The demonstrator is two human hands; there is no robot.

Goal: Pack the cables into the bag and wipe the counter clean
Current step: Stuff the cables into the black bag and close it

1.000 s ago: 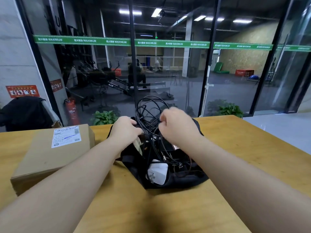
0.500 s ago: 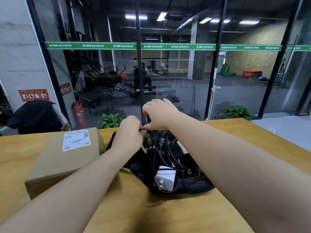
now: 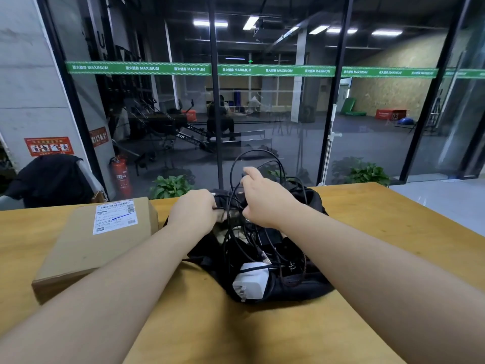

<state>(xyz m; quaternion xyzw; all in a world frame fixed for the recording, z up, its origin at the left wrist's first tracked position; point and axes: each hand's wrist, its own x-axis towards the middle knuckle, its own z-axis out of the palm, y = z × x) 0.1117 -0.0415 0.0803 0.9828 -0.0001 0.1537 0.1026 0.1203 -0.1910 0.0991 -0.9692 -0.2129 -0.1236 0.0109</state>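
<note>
Mid-frame, both forearms outstretched over a wooden counter (image 3: 393, 227): left hand (image 3: 194, 214) clenched around black cables (image 3: 252, 174), right hand (image 3: 265, 203) pinching the same tangle, loops rising above the knuckles. Below, black bag (image 3: 301, 287) lying open at centre, more cable and a white charger (image 3: 250, 283) inside. At left, cardboard box (image 3: 86, 248) with shipping label. Beyond, glass wall (image 3: 275, 114) fronting a dim gym.

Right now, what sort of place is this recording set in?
Probably a gym's front counter. Beyond the glass wall, whose green strip reads MAXIMUM, stand an air rower and a red plyo box. Both hands work black cables over a bag on the wooden counter.
</note>
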